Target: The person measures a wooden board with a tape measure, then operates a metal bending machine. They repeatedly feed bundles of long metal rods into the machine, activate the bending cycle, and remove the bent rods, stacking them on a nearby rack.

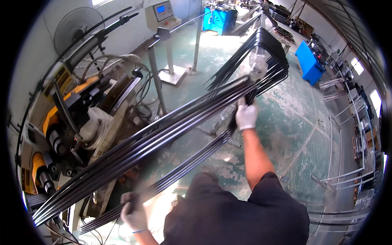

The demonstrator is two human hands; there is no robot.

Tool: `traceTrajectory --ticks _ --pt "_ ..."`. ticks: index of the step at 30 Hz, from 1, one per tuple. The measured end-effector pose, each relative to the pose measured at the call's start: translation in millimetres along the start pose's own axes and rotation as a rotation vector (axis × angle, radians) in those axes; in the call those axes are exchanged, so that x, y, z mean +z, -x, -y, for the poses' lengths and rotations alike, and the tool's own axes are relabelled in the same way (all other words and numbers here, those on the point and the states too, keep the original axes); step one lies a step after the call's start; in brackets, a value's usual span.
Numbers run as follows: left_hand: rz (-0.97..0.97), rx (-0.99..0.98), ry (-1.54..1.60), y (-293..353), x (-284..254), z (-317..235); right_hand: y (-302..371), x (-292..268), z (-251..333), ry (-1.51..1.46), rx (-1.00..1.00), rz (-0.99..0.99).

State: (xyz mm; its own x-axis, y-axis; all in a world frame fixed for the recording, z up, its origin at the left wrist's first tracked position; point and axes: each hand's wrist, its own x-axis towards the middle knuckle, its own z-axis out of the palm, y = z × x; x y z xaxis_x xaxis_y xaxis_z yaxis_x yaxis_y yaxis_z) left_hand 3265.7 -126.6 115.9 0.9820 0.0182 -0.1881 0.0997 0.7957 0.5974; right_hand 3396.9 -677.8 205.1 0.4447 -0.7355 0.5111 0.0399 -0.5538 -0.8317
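Observation:
A bundle of long, dark, bent metal tubes (159, 126) stretches from the middle of the head view to its lower left. Its upper leg lies above a thinner lower leg (183, 161), and the two meet at a bend near my right hand (247, 115). That hand, in a white glove, is closed around the tubes just below the bend. My left hand (134, 214), gloved too, is wrapped around the lower leg near its far-left end. Beyond my right hand, more bent black tubes (261, 45) hang over a stand.
At left stands a machine with orange parts (51, 120), hoses and cables, close under the tubes. A control box (163, 12) with a lit screen and a wall fan (77, 30) are behind it. Blue machines (308, 61) and metal racks (351, 175) line the right side.

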Motion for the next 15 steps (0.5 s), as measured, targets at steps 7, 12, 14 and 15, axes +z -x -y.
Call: traceTrajectory --ticks 7,12,14,15 --pt "-0.322 -0.532 0.272 -50 129 227 -251 -67 -59 0.489 -0.187 -0.006" --pt "-0.082 -0.38 -0.375 -67 218 255 -360 -40 -179 0.772 0.034 0.136" --pt "-0.115 -0.275 -0.513 -83 226 254 -385 -29 -253 0.914 -0.034 0.105" --pt "-0.174 -0.226 -0.529 -89 222 251 -389 -13 -250 0.986 -0.088 0.052"
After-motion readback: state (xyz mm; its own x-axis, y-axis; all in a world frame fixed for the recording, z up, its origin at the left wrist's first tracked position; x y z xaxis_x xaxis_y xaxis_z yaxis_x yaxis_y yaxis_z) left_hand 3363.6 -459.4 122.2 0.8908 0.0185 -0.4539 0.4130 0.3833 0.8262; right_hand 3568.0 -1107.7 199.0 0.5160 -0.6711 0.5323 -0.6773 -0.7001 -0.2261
